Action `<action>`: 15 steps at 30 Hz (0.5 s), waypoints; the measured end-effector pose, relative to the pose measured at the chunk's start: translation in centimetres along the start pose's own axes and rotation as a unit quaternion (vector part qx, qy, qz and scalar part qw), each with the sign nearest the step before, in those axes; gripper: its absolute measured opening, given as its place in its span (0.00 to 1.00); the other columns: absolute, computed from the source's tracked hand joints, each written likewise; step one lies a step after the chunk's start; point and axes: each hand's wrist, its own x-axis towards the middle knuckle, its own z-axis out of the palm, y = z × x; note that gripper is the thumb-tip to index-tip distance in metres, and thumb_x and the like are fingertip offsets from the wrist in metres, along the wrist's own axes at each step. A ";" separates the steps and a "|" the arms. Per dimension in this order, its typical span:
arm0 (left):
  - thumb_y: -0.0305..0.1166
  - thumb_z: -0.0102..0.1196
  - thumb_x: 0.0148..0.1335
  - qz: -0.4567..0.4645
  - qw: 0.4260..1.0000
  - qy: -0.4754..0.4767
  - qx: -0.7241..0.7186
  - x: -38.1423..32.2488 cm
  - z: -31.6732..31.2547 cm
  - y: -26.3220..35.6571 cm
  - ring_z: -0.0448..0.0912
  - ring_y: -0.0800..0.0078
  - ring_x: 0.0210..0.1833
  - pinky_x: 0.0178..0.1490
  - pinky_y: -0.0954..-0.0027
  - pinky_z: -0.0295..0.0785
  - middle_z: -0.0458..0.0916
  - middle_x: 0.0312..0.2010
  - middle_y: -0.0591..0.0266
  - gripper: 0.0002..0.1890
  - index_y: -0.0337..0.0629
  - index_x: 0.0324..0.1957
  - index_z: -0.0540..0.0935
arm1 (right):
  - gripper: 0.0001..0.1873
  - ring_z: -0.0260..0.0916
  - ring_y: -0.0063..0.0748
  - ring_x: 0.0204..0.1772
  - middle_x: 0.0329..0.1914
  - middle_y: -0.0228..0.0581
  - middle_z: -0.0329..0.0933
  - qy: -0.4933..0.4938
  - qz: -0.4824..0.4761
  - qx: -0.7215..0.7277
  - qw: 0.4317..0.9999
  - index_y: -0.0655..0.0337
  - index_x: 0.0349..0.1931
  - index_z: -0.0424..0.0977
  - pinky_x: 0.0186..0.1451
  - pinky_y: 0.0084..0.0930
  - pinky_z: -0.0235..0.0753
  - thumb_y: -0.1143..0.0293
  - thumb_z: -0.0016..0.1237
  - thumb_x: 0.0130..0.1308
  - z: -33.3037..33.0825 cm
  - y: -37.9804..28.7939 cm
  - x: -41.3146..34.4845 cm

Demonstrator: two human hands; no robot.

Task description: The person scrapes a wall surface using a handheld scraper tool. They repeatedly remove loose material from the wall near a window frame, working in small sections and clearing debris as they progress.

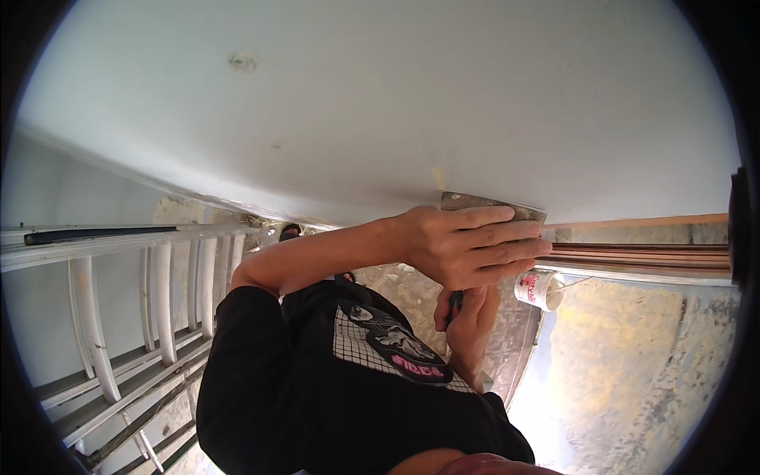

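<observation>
A broad putty knife (457, 200) has its wide, stained blade edge against a smooth pale grey wall (380, 101). My right hand (472, 317) is closed around its dark handle (455, 301), low in front of my chest. Across the back of the blade lies my left hand (475, 243), palm down, fingers stretched out and slightly apart, its thumb hidden. It covers much of the blade and the joint with the handle. Just above the blade, the wall shows a small yellowish mark (438, 177).
An aluminium ladder (164, 303) stands at the left. To the right are a wooden frame (641, 255) and a white bucket (528, 289) bearing writing, with a thin stick in it. Patchy plaster (617, 344) covers a surface at lower right. A rough spot (242, 61) marks the upper wall.
</observation>
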 end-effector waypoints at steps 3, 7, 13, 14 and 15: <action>0.40 0.61 0.66 0.005 1.000 0.007 0.004 -0.3 0.4 0.0 0.84 0.81 0.58 0.65 0.72 0.74 0.87 0.57 0.80 0.10 0.62 0.47 0.90 | 0.25 0.65 0.25 0.14 0.11 0.34 0.66 0.007 0.001 -0.032 0.999 0.66 0.40 0.70 0.20 0.23 0.60 0.53 0.26 0.85 0.0 0.2 -0.1; 0.41 0.60 0.67 0.009 1.000 0.007 0.008 -0.2 0.3 -0.2 0.83 0.82 0.59 0.67 0.71 0.72 0.86 0.58 0.82 0.11 0.62 0.49 0.90 | 0.27 0.61 0.21 0.14 0.13 0.32 0.66 0.037 -0.041 -0.085 0.995 0.66 0.39 0.68 0.19 0.20 0.57 0.52 0.25 0.86 0.3 1.9 -0.1; 0.43 0.58 0.69 0.013 0.997 -0.017 0.071 0.2 -0.4 -1.0 0.78 0.82 0.66 0.75 0.68 0.65 0.83 0.62 0.81 0.13 0.61 0.51 0.89 | 0.18 0.77 0.39 0.21 0.16 0.38 0.74 -0.002 -0.056 -0.050 0.997 0.66 0.39 0.71 0.25 0.36 0.71 0.60 0.37 0.81 -0.2 1.3 2.1; 0.43 0.57 0.69 -0.002 0.996 -0.006 0.084 1.5 -1.5 -1.6 0.77 0.80 0.68 0.76 0.67 0.64 0.83 0.63 0.79 0.14 0.59 0.53 0.89 | 0.18 0.77 0.39 0.21 0.17 0.38 0.75 -0.016 -0.072 -0.038 0.997 0.66 0.39 0.72 0.25 0.36 0.71 0.60 0.37 0.81 0.0 1.0 2.1; 0.42 0.57 0.69 -0.006 0.995 -0.011 0.094 2.1 -2.1 -2.3 0.76 0.79 0.69 0.78 0.66 0.62 0.82 0.64 0.78 0.15 0.58 0.54 0.88 | 0.19 0.72 0.34 0.19 0.16 0.37 0.72 -0.019 -0.109 -0.028 0.993 0.67 0.41 0.71 0.23 0.31 0.67 0.59 0.34 0.82 0.4 0.3 2.7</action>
